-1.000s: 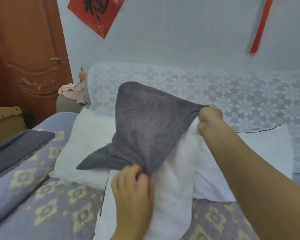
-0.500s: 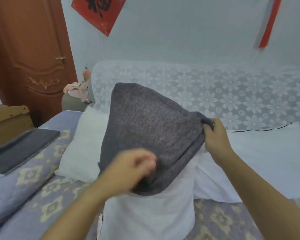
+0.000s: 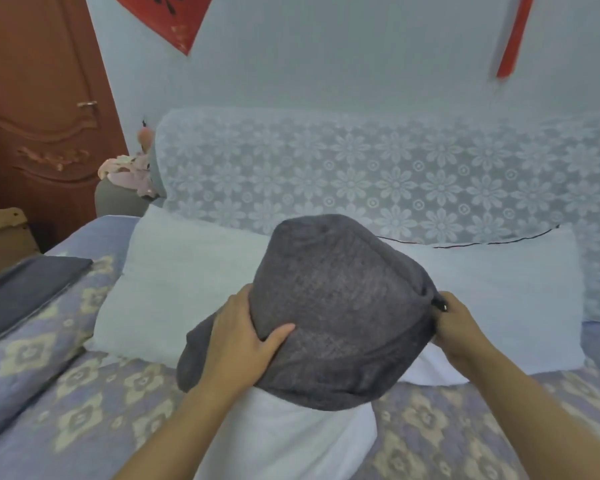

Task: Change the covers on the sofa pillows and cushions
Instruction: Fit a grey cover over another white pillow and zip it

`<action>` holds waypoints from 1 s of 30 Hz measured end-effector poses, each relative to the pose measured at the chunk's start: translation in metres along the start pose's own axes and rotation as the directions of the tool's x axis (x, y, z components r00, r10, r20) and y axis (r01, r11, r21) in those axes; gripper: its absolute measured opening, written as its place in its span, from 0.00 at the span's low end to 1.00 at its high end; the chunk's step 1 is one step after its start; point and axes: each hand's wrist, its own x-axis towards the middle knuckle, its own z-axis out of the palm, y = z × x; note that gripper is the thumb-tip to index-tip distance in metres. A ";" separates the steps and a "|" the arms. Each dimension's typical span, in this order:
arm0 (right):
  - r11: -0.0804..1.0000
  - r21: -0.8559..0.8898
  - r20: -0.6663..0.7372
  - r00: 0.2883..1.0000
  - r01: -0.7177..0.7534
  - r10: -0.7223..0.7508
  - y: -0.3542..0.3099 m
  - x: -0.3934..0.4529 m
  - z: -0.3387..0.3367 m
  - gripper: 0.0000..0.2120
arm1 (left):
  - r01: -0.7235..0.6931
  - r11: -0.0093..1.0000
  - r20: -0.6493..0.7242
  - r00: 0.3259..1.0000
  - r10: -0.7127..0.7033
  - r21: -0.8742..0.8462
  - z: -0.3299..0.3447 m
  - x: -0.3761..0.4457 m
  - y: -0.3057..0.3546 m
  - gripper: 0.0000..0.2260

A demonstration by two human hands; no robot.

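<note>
A dark grey pillow cover [image 3: 340,306] is pulled over the top half of a white pillow [image 3: 284,441] that stands upright on the sofa seat in front of me. My left hand [image 3: 243,341] grips the cover's left side, thumb pressed into the front of the fabric. My right hand [image 3: 456,327] pinches the cover's right edge near the black zipper pull. The pillow's lower half shows bare below the cover's bunched hem.
Two bare white pillows [image 3: 181,282] [image 3: 506,292] lean against the lace-draped sofa back [image 3: 361,174]. Folded dark grey covers [image 3: 25,289] lie at the left on the patterned seat cloth [image 3: 84,410]. A wooden door [image 3: 42,98] stands at far left.
The cover has come further down over the pillow. My left hand moved from the front hem to the cover's left side, and my right hand dropped lower along the right edge.
</note>
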 end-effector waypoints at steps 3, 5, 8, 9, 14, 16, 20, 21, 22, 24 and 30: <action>0.990 0.008 -0.066 0.988 -0.138 0.139 0.030 0.008 -0.008 0.15 | -0.141 0.990 0.076 0.987 0.139 0.013 0.004 -0.002 -0.003 0.31; 0.989 -0.004 -0.122 0.982 -0.149 0.148 0.035 0.011 -0.011 0.16 | -0.011 0.977 0.085 0.996 0.029 -0.214 0.000 0.006 -0.002 0.25; 0.988 -0.024 -0.142 0.979 -0.150 0.145 0.021 0.020 -0.015 0.16 | 0.044 0.975 0.087 0.996 -0.026 -0.219 0.000 0.013 0.001 0.21; 0.988 -0.068 -0.145 0.981 -0.137 0.126 0.011 0.023 -0.018 0.14 | -0.007 0.989 0.106 0.994 0.022 -0.148 0.002 0.010 0.002 0.19; 0.887 -0.312 -0.308 0.847 0.340 -0.433 -0.089 -0.007 -0.023 0.17 | -0.111 0.992 0.184 0.978 0.098 0.063 0.011 -0.006 -0.007 0.18; 0.740 -0.228 -0.182 0.719 0.633 -0.671 -0.133 -0.043 -0.012 0.15 | -0.110 0.991 0.182 0.979 0.095 0.073 0.012 -0.004 -0.010 0.14; 0.325 -0.254 0.307 0.394 0.911 -0.866 -0.168 -0.093 0.021 0.08 | -0.151 0.983 0.183 0.974 0.131 0.100 0.011 -0.002 -0.012 0.13; 0.227 -0.304 0.412 0.342 0.925 -0.844 -0.168 -0.092 0.028 0.11 | -0.158 0.982 0.185 0.973 0.137 0.101 0.011 -0.004 -0.012 0.13; 0.136 -0.370 0.477 0.313 0.919 -0.821 -0.165 -0.087 0.033 0.12 | -0.164 0.981 0.182 0.973 0.143 0.101 0.012 -0.006 -0.012 0.13; 0.040 -0.470 0.452 0.279 0.882 -0.847 -0.151 -0.080 0.040 0.08 | -0.151 0.984 0.174 0.976 0.134 0.090 0.013 -0.011 -0.012 0.13; -0.044 -0.668 0.118 0.047 0.743 -0.992 -0.097 -0.082 0.059 0.10 | -0.076 0.996 0.156 0.985 0.067 0.051 0.017 -0.010 -0.012 0.11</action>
